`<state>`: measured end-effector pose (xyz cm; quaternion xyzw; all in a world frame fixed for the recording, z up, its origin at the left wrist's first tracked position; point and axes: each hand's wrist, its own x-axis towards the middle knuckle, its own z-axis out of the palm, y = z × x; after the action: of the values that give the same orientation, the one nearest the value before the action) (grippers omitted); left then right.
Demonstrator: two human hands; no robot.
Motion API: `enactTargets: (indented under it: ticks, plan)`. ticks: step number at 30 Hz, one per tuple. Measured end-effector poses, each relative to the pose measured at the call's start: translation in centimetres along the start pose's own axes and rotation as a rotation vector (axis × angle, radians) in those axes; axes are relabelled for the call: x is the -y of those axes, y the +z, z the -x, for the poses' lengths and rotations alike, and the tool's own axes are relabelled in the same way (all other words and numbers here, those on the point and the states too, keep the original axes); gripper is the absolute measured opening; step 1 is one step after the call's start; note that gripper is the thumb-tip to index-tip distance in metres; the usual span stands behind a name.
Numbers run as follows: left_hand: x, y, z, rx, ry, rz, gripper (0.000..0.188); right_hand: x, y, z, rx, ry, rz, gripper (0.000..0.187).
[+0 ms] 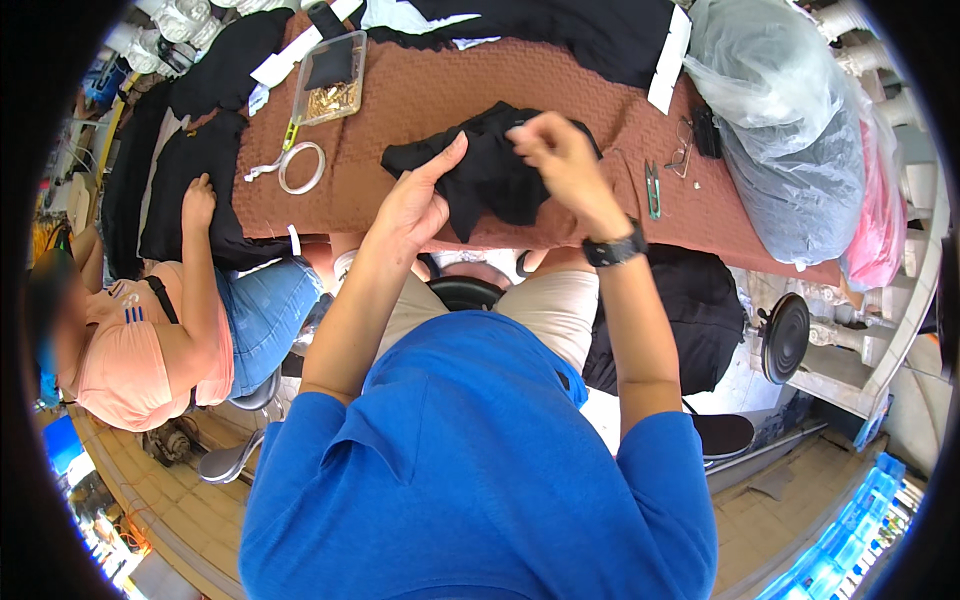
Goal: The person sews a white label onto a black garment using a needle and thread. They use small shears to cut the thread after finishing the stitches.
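A piece of black fabric (pixel 495 185), apparently part of a garment, is bunched up over the near edge of the table covered with brown cloth (pixel 400 80). My left hand (pixel 418 205) grips its left side, thumb raised and the other fingers partly hidden underneath. Over the fabric's right part hovers my right hand (pixel 565 165), its fingers bent together and a little blurred. Whatever those fingertips may pinch is too small to make out. A black watch is on my right wrist.
Thread snips (pixel 653 190) and eyeglasses (pixel 682 150) lie at right, beside bulky plastic bags (pixel 790 140). Left are a white ring (pixel 302 168), a yellow-green cutter (pixel 291 133) and a clear box (pixel 335 112) of small golden pieces. A co-worker's hand (pixel 199 195) rests on black cloth.
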<state>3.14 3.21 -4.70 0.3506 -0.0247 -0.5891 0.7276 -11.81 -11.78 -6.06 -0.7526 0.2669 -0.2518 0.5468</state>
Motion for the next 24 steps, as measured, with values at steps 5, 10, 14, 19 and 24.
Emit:
enactTargets:
  ticks: [5, 10, 14, 19, 24]
  plan:
    - [-3.0, 0.6, 0.4, -0.030, 0.095, -0.044, 0.038, 4.2, 4.0, -3.9, -0.239, -0.212, -0.151, 0.014]
    - [-5.7, 3.8, 1.6, 0.087, 0.361, -0.001, 0.036, 11.0, 1.3, -3.7, -0.497, -0.539, -0.333, 0.013]
    - [-3.8, 5.2, 1.0, 0.076, 0.373, -0.018, 0.029, 9.7, -0.7, -1.6, -0.493, -0.367, -0.278, 0.016]
    - [-0.3, 6.1, 0.8, 0.025, 0.337, -0.114, 0.026, 5.4, 0.4, 0.3, -0.400, -0.232, -0.097, 0.018]
    - [1.6, 5.1, 0.4, 0.022, 0.315, -0.111, 0.025, 4.5, 2.2, 0.8, -0.375, -0.184, 0.120, 0.013]
